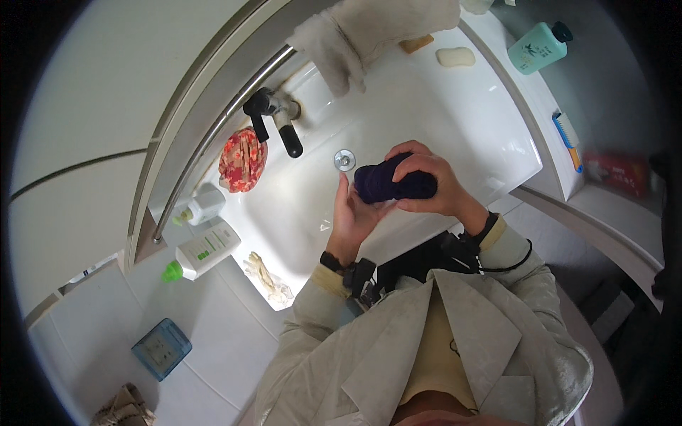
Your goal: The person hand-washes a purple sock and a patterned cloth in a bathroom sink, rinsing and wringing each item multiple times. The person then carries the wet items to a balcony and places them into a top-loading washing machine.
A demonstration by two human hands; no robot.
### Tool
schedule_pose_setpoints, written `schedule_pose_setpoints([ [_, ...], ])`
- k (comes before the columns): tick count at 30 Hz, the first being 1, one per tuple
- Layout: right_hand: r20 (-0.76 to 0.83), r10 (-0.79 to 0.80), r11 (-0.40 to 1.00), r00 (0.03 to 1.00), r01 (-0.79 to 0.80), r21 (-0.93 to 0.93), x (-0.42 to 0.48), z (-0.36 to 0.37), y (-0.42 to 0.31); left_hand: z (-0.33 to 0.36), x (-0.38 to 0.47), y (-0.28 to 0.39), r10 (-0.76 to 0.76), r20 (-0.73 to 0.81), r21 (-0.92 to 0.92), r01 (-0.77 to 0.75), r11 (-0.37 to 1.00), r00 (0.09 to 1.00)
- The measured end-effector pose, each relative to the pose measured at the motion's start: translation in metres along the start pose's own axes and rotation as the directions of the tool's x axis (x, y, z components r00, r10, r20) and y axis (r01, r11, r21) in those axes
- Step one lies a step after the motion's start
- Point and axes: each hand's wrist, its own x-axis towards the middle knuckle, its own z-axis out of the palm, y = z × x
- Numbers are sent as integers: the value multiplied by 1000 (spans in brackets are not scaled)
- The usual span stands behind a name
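Observation:
A dark purple rolled cloth bundle [375,182] is held over the white washbasin [298,213], a little right of the drain plug [344,160]. My right hand [432,178] grips it from above and the right, thumb and fingers wrapped round it. Palm up, my left hand [356,213] lies under the bundle's left end, fingertips partly hidden beneath it and thumb apart; it touches the bundle, but whether it bears weight is unclear. The black-ended faucet [285,125] stands to the upper left of the hands.
A floral cloth [243,160] lies beside the faucet. Bottles [208,251] and crumpled gloves [269,282] sit at left. A grey towel [373,32] hangs over the far rim near a soap bar [455,57]. A green bottle [538,48] and brush [567,139] occupy the right ledge.

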Motion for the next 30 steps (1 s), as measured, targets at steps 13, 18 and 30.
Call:
schedule_pose_setpoints([
  [13,317,745,58,587,-531,845,-26,2,40,82,-31,-19,357,910,393,-719,-573,213],
  [18,264,755,398,601,-739,544,7,3,61,70,-14,-16,-62,969,132,-711,-691,241],
  [30,38,577,812,816,-569,-127,27,30,93,23,37,-30,-613,673,-106,-766,-634,415],
])
